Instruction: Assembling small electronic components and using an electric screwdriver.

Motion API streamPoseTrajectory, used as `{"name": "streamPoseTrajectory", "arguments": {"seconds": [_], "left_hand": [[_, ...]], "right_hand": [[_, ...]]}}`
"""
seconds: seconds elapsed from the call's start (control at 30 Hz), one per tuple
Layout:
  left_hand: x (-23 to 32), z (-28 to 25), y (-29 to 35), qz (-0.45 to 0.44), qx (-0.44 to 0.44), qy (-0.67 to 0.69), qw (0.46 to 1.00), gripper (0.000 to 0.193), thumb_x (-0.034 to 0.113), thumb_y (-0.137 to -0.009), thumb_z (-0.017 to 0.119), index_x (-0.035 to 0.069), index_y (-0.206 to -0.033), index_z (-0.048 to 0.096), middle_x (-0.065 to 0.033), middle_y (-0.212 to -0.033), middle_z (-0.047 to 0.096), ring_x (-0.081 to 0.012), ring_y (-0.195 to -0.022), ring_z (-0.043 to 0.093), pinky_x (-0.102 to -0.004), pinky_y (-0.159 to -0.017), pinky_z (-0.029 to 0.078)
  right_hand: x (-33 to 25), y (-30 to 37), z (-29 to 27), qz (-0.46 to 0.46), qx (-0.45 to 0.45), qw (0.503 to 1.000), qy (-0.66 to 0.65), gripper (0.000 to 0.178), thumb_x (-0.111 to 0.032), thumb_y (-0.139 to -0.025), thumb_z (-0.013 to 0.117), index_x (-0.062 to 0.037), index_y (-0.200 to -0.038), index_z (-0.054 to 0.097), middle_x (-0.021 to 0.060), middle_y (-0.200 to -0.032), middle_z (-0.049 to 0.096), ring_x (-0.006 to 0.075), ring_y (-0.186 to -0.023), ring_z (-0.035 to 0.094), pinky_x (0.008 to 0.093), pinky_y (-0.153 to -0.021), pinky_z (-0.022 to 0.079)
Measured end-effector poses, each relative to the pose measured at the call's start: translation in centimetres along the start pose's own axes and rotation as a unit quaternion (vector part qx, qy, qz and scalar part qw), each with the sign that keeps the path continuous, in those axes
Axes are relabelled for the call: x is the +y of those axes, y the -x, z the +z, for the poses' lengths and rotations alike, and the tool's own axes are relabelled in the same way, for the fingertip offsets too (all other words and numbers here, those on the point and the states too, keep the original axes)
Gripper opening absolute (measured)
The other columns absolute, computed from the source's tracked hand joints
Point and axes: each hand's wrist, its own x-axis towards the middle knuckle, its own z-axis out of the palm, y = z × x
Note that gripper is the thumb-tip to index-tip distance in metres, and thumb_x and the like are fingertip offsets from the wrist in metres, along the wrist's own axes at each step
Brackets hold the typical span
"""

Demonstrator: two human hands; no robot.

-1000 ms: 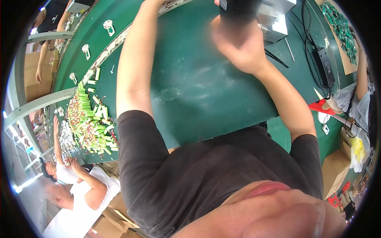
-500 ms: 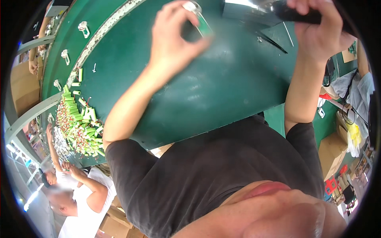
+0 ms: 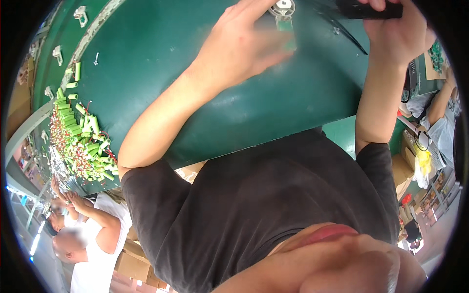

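Observation:
Near the top edge, my left hand is closed around a small device with a round whitish end and a green circuit board; its fingers and thumb are partly smeared by motion. At the upper right, my right hand grips a black handle-like tool, whose kind I cannot make out. Between the hands, a long dark pointed tool slants over the green table. A tiny silvery piece lies beside it.
Green cylindrical batteries with red wires are heaped at the left. Several whitish parts stand past the worn rail. People in white sit at lower left; another person's arm shows at right, by green boards.
My left hand has moved right with the device, bringing its round end and board into clearer view. My right hand still grips the black tool, slightly shifted. The whole view has shifted somewhat.

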Motion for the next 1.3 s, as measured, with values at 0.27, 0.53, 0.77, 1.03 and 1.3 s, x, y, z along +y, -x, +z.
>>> {"name": "streamPoseTrajectory", "arguments": {"seconds": [0.27,0.53,0.77,1.03,1.3], "left_hand": [[0.0,1.0,0.1,-0.038,0.027,0.090,0.995,0.023,0.013,-0.075,0.085,0.002,-0.092,0.076,-0.0278,-0.143,0.052,-0.0431,-0.130,0.055,-0.0466,-0.108,0.046],[0.3,0.4,0.1,-0.052,0.001,0.074,0.996,0.022,0.013,-0.074,0.085,0.002,-0.092,0.077,-0.0265,-0.143,0.052,-0.0422,-0.130,0.055,-0.0462,-0.109,0.046],[0.3,-0.3,-0.2,-0.066,-0.004,0.083,0.994,0.023,0.014,-0.074,0.084,0.003,-0.092,0.076,-0.0247,-0.141,0.053,-0.0408,-0.128,0.056,-0.0468,-0.107,0.047],[2.1,-3.2,-2.7,-0.176,-0.102,0.122,0.972,0.029,0.015,-0.077,0.083,0.003,-0.100,0.072,-0.0243,-0.141,0.052,-0.0415,-0.127,0.055,-0.0475,-0.104,0.047],[-6.4,-5.4,-7.2,-0.255,-0.130,0.062,0.956,0.044,0.015,-0.080,0.077,0.002,-0.119,0.059,-0.0207,-0.121,0.060,-0.0382,-0.118,0.058,-0.0448,-0.104,0.047]], "right_hand": [[0.6,2.7,2.4,0.046,-0.023,0.999,-0.010,0.041,-0.004,-0.099,0.059,-0.0022,-0.137,0.043,0.0017,-0.074,0.052,0.0100,-0.053,0.050,0.0257,-0.054,0.046],[1.8,4.1,1.7,0.062,-0.042,0.997,-0.030,0.041,-0.003,-0.098,0.059,-0.0027,-0.136,0.042,0.0019,-0.074,0.052,0.0099,-0.052,0.050,0.0254,-0.054,0.046],[2.0,4.6,1.6,0.051,-0.071,0.996,-0.013,0.040,0.001,-0.096,0.059,-0.0046,-0.132,0.042,0.0023,-0.074,0.053,0.0098,-0.051,0.050,0.0247,-0.052,0.045],[2.5,4.1,2.1,0.090,-0.005,0.986,-0.142,0.041,0.005,-0.095,0.057,-0.0030,-0.131,0.040,0.0036,-0.073,0.051,0.0114,-0.050,0.048,0.0265,-0.051,0.045],[2.6,4.1,1.3,0.141,0.064,0.983,-0.103,0.047,0.006,-0.093,0.060,0.0016,-0.134,0.038,0.0062,-0.072,0.054,0.0134,-0.052,0.051,0.0292,-0.051,0.046]]}}
